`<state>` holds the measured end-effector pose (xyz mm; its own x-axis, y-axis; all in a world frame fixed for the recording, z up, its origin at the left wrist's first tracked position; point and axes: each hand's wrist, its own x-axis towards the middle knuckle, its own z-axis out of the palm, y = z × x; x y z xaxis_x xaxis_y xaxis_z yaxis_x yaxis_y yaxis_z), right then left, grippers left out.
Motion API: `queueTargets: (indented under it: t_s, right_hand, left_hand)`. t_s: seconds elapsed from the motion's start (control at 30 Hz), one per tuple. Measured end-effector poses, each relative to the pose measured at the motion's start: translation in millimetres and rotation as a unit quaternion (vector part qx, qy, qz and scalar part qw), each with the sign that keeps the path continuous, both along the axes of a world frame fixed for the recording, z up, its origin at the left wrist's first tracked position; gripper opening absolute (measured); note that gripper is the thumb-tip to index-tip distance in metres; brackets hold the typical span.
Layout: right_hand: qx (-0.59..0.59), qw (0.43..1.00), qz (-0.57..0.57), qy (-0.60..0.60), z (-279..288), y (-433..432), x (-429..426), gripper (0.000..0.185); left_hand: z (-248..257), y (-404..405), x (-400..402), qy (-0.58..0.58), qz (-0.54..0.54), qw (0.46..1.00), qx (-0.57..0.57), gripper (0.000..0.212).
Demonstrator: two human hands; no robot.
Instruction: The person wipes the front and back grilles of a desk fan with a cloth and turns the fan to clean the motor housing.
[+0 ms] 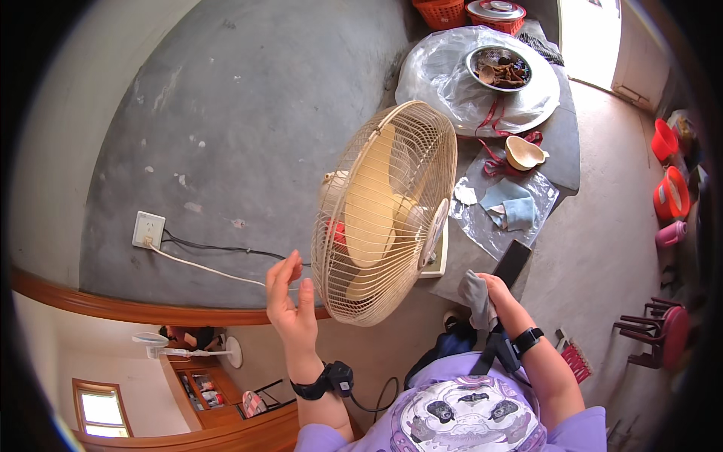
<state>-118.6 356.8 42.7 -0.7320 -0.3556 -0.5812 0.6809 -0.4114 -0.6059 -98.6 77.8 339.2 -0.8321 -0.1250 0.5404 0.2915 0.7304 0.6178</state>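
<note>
A cream electric table fan (390, 220) with a wire cage and pale yellow blades stands on the grey table (452, 277), its cage facing right. Just left of the cage's lower edge is my left hand (291, 302), raised, with fingers apart and nothing held. My right hand (497, 294) grips a grey cloth (477, 299) at the table's front edge. Beside that hand lies a black smartphone (513, 263). Part of the fan's base is hidden behind the cage.
A folded blue cloth (511, 203) lies on a clear plastic bag (536, 231). Behind are a yellowish scoop (525, 152), red ribbon and a metal bowl (499, 68) of dried pieces. A white cord (209, 271) runs to the wall socket (149, 229). Red stools (672, 339) stand right.
</note>
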Motion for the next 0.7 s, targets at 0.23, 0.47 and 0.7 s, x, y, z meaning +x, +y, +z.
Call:
queueTargets:
  t_s: [0.23, 0.47, 0.7]
  right_hand:
    - [-0.082, 0.983, -0.156, -0.052, 47, 6, -4, 0.03]
    - [0.075, 0.873, -0.238, 0.419, 199, 11, -71, 0.049]
    - [0.445, 0.481, -0.161, 0.738, 304, -50, -83, 0.05]
  left_hand:
    - [-21, -31, 21, -0.01, 0.023, 0.995, 0.099, 0.019]
    - [-43, -14, 27, 0.002, -0.042, 0.997, 0.07, 0.066]
    - [-37, -14, 22, -0.017, -0.056, 0.998, -0.014, 0.066]
